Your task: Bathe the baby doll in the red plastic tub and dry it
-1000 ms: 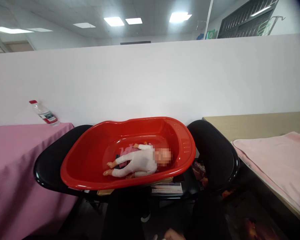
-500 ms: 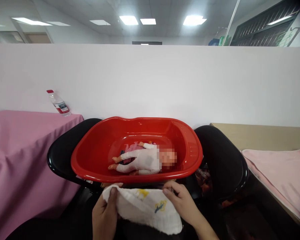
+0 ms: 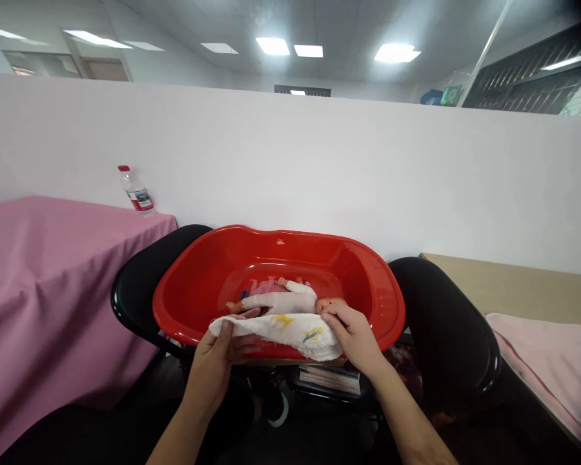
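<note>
Between my two hands a white cloth [image 3: 290, 332] with yellow and blue printed figures is stretched over the near rim of a red baby bathtub [image 3: 387, 290]. My left hand [image 3: 220, 349] pinches its left end between thumb and fingers. At the right end, my right hand [image 3: 351, 332] grips the cloth's upper corner. Behind the cloth a baby doll [image 3: 283, 301] in a white suit lies on its back in the tub, head to the right. The cloth and my right hand hide its lower side. Something pink [image 3: 266, 286] lies beyond the doll.
Black rounded supports [image 3: 150, 278] flank the tub. A pink-draped table [image 3: 53, 258] with a leaning plastic bottle [image 3: 138, 192] is at left. To the right, a pink towel [image 3: 552, 361] lies on a wooden surface [image 3: 513, 284]. A white partition [image 3: 290, 161] stands behind.
Both hands have raised the cloth from below the tub's near edge to over it, partly covering the doll. The view has shifted and tilted a little.
</note>
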Demonstrator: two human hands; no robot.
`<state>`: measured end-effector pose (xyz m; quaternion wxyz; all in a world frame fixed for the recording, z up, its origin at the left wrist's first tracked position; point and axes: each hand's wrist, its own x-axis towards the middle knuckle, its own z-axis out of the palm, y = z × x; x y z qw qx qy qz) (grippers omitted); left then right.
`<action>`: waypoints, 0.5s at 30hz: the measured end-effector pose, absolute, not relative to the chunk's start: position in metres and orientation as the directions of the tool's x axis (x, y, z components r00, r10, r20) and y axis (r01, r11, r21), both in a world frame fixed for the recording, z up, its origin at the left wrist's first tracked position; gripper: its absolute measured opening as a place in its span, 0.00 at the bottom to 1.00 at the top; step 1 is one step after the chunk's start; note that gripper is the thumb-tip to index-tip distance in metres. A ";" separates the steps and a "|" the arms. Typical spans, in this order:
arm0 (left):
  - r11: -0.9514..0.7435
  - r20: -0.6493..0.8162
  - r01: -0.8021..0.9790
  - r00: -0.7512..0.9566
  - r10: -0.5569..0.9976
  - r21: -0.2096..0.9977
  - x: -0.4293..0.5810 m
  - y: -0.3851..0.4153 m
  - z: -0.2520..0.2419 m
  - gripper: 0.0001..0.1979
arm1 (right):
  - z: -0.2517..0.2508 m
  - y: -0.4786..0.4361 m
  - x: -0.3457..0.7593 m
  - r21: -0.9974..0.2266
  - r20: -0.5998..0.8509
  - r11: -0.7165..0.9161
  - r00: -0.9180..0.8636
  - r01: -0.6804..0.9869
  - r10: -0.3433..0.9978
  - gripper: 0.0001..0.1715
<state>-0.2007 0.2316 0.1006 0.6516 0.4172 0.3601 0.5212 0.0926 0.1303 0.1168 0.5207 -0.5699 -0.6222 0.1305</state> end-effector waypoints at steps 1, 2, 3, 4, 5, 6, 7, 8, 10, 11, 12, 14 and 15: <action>0.141 -0.037 -0.428 0.244 0.969 0.893 -0.198 0.231 0.099 0.36 | 0.115 0.135 0.095 -0.750 0.494 0.304 0.193 0.587 0.848 0.18; 0.164 -0.030 -0.458 0.286 0.958 0.874 -0.196 0.231 0.098 0.35 | 0.113 0.138 0.097 -0.740 0.493 0.287 0.202 0.608 0.846 0.18; 0.177 -0.021 -0.476 0.316 0.949 0.861 -0.192 0.230 0.098 0.35 | 0.111 0.140 0.097 -0.722 0.501 0.271 0.210 0.637 0.840 0.18; 0.188 -0.017 -0.487 0.334 0.942 0.853 -0.189 0.229 0.098 0.35 | 0.109 0.140 0.095 -0.693 0.519 0.266 0.207 0.670 0.830 0.17; 0.204 -0.023 -0.492 0.349 0.937 0.846 -0.185 0.227 0.098 0.34 | 0.107 0.140 0.090 -0.654 0.543 0.275 0.184 0.705 0.820 0.15; 0.223 -0.033 -0.498 0.363 0.931 0.838 -0.181 0.225 0.100 0.33 | 0.103 0.139 0.083 -0.607 0.566 0.296 0.140 0.737 0.813 0.13; 0.242 -0.043 -0.508 0.372 0.927 0.826 -0.176 0.223 0.102 0.32 | 0.097 0.138 0.072 -0.555 0.582 0.326 0.078 0.765 0.809 0.17; 0.261 -0.051 -0.519 0.384 0.922 0.814 -0.172 0.220 0.104 0.31 | 0.090 0.138 0.060 -0.507 0.585 0.356 0.010 0.785 0.811 0.29; 0.300 -0.062 -0.539 0.415 0.908 0.787 -0.164 0.213 0.107 0.29 | 0.072 0.139 0.033 -0.442 0.571 0.368 -0.060 0.818 0.818 0.54; 0.313 -0.066 -0.544 0.425 0.903 0.779 -0.161 0.209 0.108 0.29 | 0.061 0.141 0.020 -0.441 0.576 0.346 -0.034 0.828 0.817 0.58; 0.317 -0.068 -0.542 0.429 0.901 0.778 -0.159 0.205 0.108 0.29 | 0.052 0.144 0.009 -0.460 0.591 0.317 0.020 0.829 0.807 0.57; 0.310 -0.064 -0.523 0.435 0.898 0.794 -0.158 0.198 0.106 0.30 | 0.038 0.149 -0.009 -0.519 0.636 0.286 0.141 0.805 0.759 0.48; 0.303 -0.058 -0.511 0.441 0.896 0.805 -0.158 0.196 0.104 0.30 | 0.036 0.151 -0.016 -0.546 0.658 0.289 0.189 0.786 0.729 0.43</action>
